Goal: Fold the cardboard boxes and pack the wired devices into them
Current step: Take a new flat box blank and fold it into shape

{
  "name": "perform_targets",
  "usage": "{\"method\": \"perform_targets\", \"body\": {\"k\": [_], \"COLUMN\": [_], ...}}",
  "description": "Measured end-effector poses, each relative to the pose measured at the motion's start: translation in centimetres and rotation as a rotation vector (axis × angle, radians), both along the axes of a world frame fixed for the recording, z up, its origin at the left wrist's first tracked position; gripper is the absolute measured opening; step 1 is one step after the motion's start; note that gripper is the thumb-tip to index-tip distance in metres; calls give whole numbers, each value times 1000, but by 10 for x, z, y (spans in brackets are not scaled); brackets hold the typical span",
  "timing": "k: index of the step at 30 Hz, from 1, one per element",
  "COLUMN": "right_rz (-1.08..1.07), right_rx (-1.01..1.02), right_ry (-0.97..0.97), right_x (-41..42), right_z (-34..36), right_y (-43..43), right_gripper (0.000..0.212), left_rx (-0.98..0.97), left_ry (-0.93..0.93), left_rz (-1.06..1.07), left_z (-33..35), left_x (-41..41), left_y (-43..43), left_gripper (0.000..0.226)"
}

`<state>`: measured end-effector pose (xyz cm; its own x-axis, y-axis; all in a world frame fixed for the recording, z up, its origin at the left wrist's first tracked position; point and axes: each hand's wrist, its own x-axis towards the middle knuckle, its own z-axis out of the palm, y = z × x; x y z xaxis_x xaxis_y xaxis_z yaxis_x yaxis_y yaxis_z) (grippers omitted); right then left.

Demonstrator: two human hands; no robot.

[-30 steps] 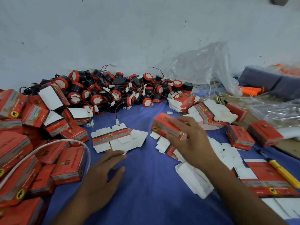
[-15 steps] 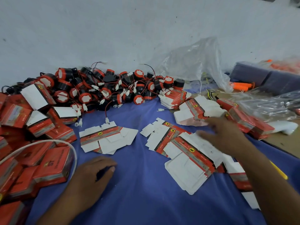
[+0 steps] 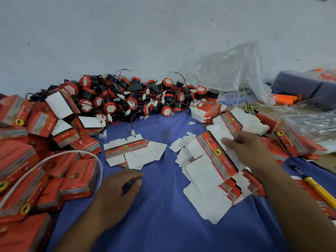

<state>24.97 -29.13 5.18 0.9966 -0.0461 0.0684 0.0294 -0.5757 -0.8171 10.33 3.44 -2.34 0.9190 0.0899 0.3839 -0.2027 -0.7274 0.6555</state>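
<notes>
Blue cloth (white wall behind), flat boxes scattered.

Between my hands: bare blue cloth, an open lane from my left hand to my right hand.
Toward me: the same bare cloth, between my forearms.
Ahead of left hand: one flat box blank just past my fingertips, lying low; beyond it, the heap of wired devices blocks the way to the wall.
Left of left hand: folded boxes piled close, a white cable arching over them.
Under right hand: a fanned stack of flat blanks covering the cloth.
Right of right hand: more boxes packed tight, and a yellow screwdriver beside my forearm.
Ahead of right hand: a crumpled plastic bag standing tall.
</notes>
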Motion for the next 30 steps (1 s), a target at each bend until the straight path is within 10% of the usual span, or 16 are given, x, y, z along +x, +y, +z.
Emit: {"method": "perform_targets", "body": {"k": [5,10,13,17,20,23,30], "right_rz": [86,353,494,714,997,1081,896], "right_rx": [642,699,516,94,-55,-27,219], "right_ry": [-29,96,82,-406,-466,-339,-341], "right_x": [-29,-57,-62,-76,-85,-92,-76], "right_z": [3,-26,-34,-34,-43,-48,-44], "right_y": [56,132,158,163,161,164,159], "right_gripper": [21,26,40,17,83,110,41], "left_rx": [-288,-376,-237,-28,-536,-607,-787], "left_ry": [-86,-113,-114,-178,-104,-171,-130], "left_rz": [81,168,278,239,-9,-8,-128], "left_z": [13,19,20,17,15,16,20], "left_x": [-2,-1,-1,1,0,-1,0], "left_y": [-10,-11,-11,-16,-29,-24,-10], "left_gripper": [29,46,61,76,96,88,49]}}
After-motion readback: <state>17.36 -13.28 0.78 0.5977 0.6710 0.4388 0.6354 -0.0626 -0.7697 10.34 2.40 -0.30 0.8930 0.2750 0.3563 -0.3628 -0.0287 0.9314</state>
